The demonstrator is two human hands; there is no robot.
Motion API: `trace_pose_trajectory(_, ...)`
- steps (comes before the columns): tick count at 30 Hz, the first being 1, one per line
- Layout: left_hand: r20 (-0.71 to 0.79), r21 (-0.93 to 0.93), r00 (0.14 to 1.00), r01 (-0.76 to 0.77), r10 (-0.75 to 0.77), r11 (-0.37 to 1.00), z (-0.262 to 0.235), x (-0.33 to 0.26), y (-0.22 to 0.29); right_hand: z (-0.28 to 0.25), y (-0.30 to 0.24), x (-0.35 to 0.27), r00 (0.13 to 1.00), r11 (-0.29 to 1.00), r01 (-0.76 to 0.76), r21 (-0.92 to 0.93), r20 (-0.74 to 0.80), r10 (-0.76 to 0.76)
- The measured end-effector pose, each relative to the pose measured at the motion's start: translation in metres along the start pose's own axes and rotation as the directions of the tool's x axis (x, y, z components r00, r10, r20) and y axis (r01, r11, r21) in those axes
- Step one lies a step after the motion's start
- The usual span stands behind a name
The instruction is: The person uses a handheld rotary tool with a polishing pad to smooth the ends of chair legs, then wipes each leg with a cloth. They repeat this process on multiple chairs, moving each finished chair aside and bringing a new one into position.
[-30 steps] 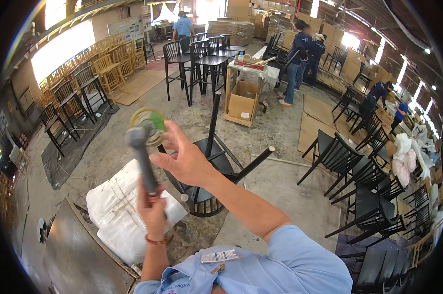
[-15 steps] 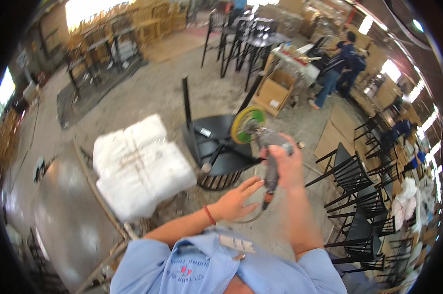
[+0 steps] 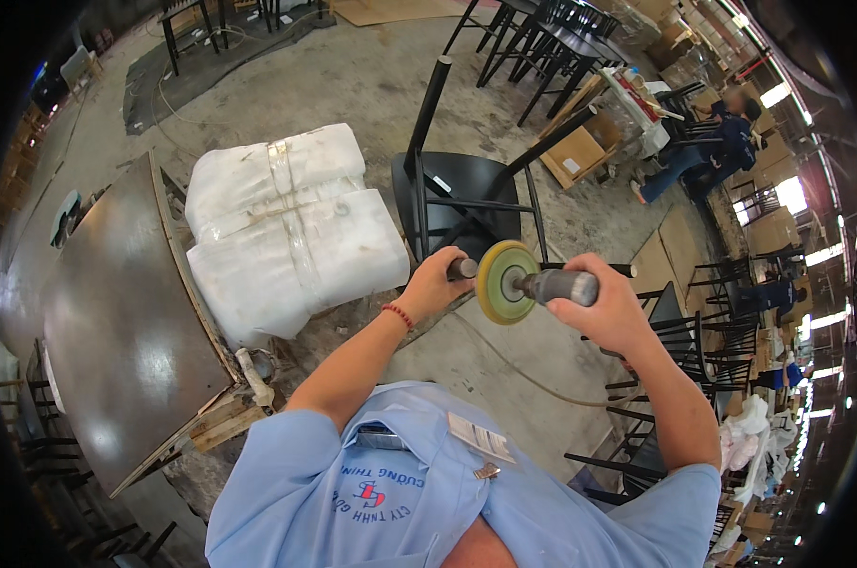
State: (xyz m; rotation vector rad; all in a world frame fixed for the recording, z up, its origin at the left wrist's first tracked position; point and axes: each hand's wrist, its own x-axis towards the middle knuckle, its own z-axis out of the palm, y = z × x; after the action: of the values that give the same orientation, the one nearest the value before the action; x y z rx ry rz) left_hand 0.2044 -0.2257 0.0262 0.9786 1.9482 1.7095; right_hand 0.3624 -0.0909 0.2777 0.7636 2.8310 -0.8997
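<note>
A black wooden chair [image 3: 466,223] stands upside down in front of me, its legs pointing up. My left hand [image 3: 434,284] is closed round the near left leg, just below its brownish end [image 3: 463,269]. In my right hand [image 3: 607,308] is a handheld disc sander [image 3: 566,286] with a grey body. Its round yellow-green pad [image 3: 506,282] is turned edgewise beside that leg end; whether they touch I cannot tell. A hose [image 3: 552,388] runs below the sander.
At left, a white wrapped bundle [image 3: 291,232] lies beside a dark metal-topped table [image 3: 130,331]. Black chairs [image 3: 698,341] line the right side. Farther back are an open cardboard box [image 3: 577,156], tall black stools [image 3: 561,43] and a co-worker [image 3: 727,142].
My left hand has gone from open, near the sander, to gripping the chair leg. The sander has moved down, its pad now beside the leg end. The whole view has shifted.
</note>
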Motion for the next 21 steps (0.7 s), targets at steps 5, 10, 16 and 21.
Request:
trace_pose_trajectory(5,0.077,-0.111,0.993,-0.081,0.09,0.99,0.01,0.012,-0.034,0.023,-0.036,0.022,0.986,0.993,0.047,-0.113,0.164,-0.028)
trace_pose_trajectory(10,-0.04,-0.103,0.964,-0.267,0.264,0.958,0.015,0.007,-0.039,0.041,-0.051,0.036,0.991,0.96,0.068,-0.272,0.127,-0.034)
trace_pose_trajectory(16,0.067,0.084,0.997,-0.04,0.034,0.996,0.012,0.008,-0.025,0.0,-0.006,0.065,0.975,0.941,-0.141,-0.306,-0.206,0.079)
trace_pose_trajectory(21,0.021,0.031,0.998,-0.056,0.055,0.998,0.014,0.008,-0.032,0.008,-0.028,0.029,0.995,0.98,-0.097,-0.174,-0.049,0.09)
